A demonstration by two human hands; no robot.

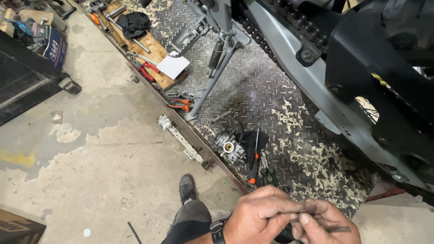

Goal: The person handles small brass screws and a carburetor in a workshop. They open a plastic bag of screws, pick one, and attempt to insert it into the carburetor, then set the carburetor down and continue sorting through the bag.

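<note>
In the head view, the left hand (260,214) and right hand (325,221) meet at the bottom edge, fingertips pinched together on a small metal part (304,211) too tiny to identify. Both lie just below the carburetor (229,146), which sits on the diamond-plate lift platform (271,99). An orange-handled screwdriver (254,165) lies just right of the carburetor, on a black rag (249,141); the grey kickstand (212,81) stands above it.

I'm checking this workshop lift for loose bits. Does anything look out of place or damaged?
The carburettor lies loose on the lift platform near its edge, beside a screwdriver. The platform's paint is worn off in patches, and the concrete floor is chipped and stained.
</note>
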